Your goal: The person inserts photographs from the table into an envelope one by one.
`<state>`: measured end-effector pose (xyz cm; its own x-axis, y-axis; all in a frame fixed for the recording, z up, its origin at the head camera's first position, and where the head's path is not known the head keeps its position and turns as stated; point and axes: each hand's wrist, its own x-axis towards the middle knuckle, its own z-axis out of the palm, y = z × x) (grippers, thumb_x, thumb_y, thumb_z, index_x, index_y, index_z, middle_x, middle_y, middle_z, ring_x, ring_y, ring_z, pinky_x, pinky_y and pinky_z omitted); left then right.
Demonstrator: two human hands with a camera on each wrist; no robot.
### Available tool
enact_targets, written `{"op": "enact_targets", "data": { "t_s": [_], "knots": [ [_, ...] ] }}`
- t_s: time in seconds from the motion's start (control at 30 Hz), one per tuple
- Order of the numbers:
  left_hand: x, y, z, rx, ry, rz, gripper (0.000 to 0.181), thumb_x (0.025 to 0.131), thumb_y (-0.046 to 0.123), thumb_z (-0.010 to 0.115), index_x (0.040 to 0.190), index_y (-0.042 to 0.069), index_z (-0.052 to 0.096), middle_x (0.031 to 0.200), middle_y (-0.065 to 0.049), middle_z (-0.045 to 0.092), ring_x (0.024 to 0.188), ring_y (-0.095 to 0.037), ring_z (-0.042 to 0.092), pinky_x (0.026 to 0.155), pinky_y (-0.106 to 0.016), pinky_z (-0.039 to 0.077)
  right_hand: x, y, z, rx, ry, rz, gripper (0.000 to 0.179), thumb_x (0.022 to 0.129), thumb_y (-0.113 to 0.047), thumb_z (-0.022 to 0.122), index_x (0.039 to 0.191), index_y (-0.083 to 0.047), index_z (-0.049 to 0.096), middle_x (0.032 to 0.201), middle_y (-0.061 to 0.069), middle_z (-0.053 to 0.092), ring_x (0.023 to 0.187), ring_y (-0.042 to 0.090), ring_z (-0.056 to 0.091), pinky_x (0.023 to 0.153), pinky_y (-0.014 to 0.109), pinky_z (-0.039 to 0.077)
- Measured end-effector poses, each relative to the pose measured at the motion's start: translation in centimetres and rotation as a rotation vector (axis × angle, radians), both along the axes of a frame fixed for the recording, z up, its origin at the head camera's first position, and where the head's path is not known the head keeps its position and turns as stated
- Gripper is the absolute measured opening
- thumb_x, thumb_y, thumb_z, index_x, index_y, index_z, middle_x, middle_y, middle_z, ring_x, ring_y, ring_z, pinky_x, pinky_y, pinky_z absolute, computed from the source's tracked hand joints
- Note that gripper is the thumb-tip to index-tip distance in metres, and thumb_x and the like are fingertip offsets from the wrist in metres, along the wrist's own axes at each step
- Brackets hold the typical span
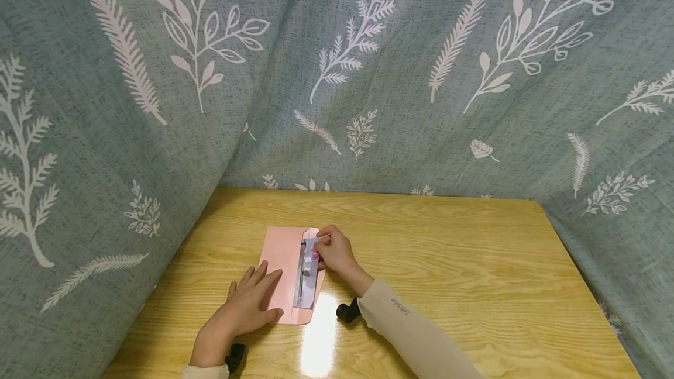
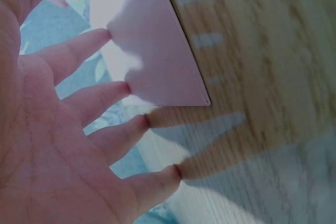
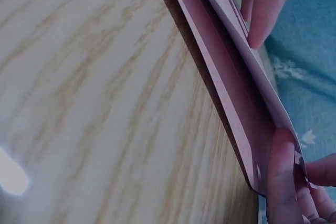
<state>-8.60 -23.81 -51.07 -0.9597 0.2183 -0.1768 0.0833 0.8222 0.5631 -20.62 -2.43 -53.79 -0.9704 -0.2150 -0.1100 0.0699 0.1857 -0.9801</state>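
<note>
A pink envelope (image 1: 281, 250) lies on the table, its opening turned to the right. Partway out of that opening is a printed card (image 1: 309, 285), pale with a purplish patch near its top. My right hand (image 1: 337, 253) pinches the card's right edge near the upper corner; in the right wrist view its thumb and fingers (image 3: 283, 177) bend round the edge, with the envelope flap (image 3: 218, 82) below. Spread fingers of my left hand (image 1: 242, 306) rest on the envelope's left part. In the left wrist view, two fingertips touch the pink paper (image 2: 157, 61) and two reach past its edge.
The wooden table (image 1: 447, 262) extends far to the right and behind the envelope. Patterned blue-green cloth (image 1: 389, 92) hangs along the back and sides. Black wrist devices (image 1: 348, 311) sit at both wrists. A bright glare spot (image 1: 318, 338) lies in front of the envelope.
</note>
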Motion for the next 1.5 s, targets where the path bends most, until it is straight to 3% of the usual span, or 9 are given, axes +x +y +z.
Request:
{"op": "enact_targets", "data": {
  "t_s": [0.4, 0.8, 1.5],
  "knots": [
    [-0.1, 0.2, 0.0, 0.008, -0.005, -0.004, 0.079, 0.081, 0.028, 0.083, 0.15, 0.011, 0.047, 0.16, -0.025, 0.023, 0.146, -0.052, 0.012, 0.104, -0.08, 0.006, 0.2, -0.4, -0.3, 0.027, 0.006, 0.01, 0.017, 0.092, 0.005, 0.063, 0.108, 0.001, 0.058, 0.081, 0.007, 0.06, 0.046, 0.013, 0.057, 0.043, 0.032, 0.055],
    [-0.2, 0.3, -0.3, -0.033, 0.032, 0.002, 0.08, 0.079, 0.028, 0.084, 0.149, 0.012, 0.049, 0.159, -0.026, 0.026, 0.144, -0.053, 0.016, 0.103, -0.08, 0.009, 0.7, 1.0, -0.3, 0.036, 0.08, 0.058, 0.023, 0.092, 0.005, 0.059, 0.115, 0.005, 0.06, 0.087, 0.008, 0.064, 0.049, 0.014, 0.061, 0.049, 0.031, 0.056],
    [-0.1, 0.3, -0.1, -0.017, 0.014, 0.005, 0.079, 0.08, 0.027, 0.084, 0.149, 0.012, 0.049, 0.159, -0.026, 0.026, 0.145, -0.053, 0.014, 0.103, -0.081, 0.008, 4.4, 2.9, 0.6, -0.096, -0.095, 0.134, 0.026, 0.096, 0.005, 0.06, 0.122, 0.008, 0.057, 0.098, 0.018, 0.064, 0.072, 0.025, 0.069, 0.061, 0.039, 0.06]
  ]
}}
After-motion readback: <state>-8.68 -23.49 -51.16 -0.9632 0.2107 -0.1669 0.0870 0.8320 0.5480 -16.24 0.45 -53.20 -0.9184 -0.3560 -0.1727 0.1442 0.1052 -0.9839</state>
